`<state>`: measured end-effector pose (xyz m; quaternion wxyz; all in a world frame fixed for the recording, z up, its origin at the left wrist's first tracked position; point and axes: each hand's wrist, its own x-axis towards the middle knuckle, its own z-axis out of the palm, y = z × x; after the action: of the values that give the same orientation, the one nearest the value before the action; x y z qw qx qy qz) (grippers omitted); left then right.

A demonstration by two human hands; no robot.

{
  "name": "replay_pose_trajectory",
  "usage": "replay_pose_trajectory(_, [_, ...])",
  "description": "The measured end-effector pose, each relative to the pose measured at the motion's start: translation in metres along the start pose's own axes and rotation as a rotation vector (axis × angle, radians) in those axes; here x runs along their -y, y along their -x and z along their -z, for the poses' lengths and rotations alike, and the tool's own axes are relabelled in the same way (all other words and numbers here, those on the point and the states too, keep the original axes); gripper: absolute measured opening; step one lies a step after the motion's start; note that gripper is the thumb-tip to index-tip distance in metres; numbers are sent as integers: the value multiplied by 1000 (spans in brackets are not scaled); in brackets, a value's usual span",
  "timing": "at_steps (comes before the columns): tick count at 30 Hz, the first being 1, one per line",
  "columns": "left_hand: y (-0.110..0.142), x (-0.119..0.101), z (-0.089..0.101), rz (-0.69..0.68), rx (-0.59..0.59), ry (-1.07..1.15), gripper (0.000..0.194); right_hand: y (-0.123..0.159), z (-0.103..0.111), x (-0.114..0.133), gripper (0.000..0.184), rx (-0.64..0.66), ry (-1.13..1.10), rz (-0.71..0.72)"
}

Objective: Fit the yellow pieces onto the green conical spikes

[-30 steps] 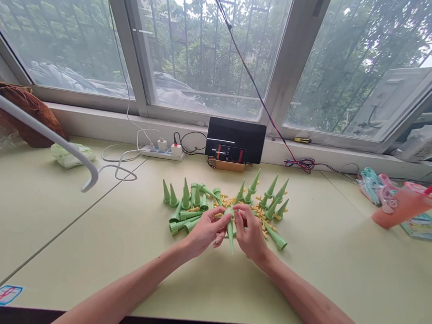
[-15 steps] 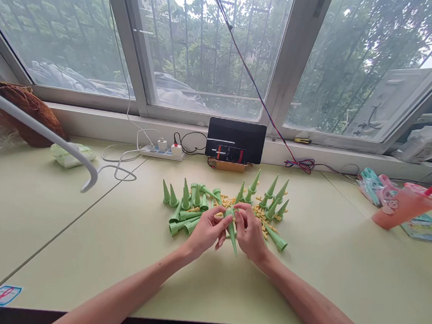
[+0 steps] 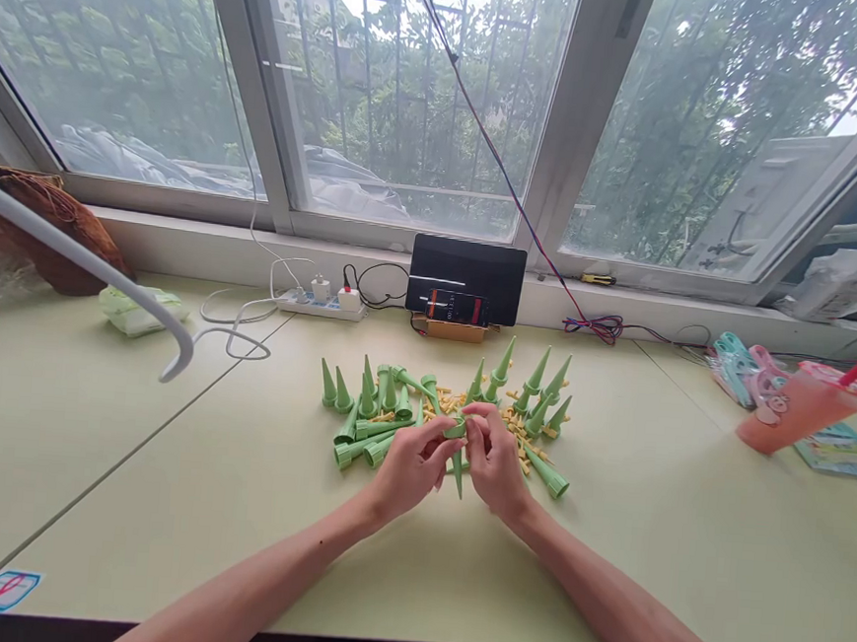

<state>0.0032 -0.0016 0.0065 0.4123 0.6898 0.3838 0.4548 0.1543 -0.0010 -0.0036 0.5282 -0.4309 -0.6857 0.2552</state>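
Note:
A green plastic watering spike, wide collar up and point down toward me, is in the closed fingers of my left hand. At the collar's right side, my right hand is closed in a pinch; its fingertips hide whatever is between them. Behind both hands lie several small yellow plastic valve pieces. To the right, several green spikes stand point up, some with a yellow piece at the collar. More spikes stand on the left, and others lie on their sides.
A phone leans on a dark tablet at the back of the table. Left of them is a power strip with white cables. An orange cup with a red straw is at right. A white curved bar crosses the left side.
The held spike has tipped a little more upright, its point shifting slightly left. My left hand has turned slightly around its collar, while my right hand stays almost in place.

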Motion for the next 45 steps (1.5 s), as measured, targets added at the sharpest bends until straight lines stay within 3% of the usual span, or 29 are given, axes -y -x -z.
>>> replay_pose_trajectory(4, [0, -3, 1, -37, -11, -62, 21, 0, -1, 0, 21, 0, -24, -7])
replay_pose_trajectory(10, [-1, -3, 0, 27, -4, 71, 25, 0, -2, 0, 25, -33, -75, -77])
replay_pose_trajectory(17, [-5, -5, 2, -3, -17, 153, 27, 1, -4, -3, 37, -28, -200, -139])
replay_pose_trajectory(24, [-4, -4, 2, -12, 5, 152, 27, 2, -4, -3, 54, -37, -170, -150])
replay_pose_trajectory(36, [0, 2, 1, -143, 63, -88, 18, -1, -4, 0, 70, -102, -212, -269])
replay_pose_trajectory(45, [1, -3, 2, -228, 108, -229, 16, 0, -6, -3, 65, -154, -242, -302])
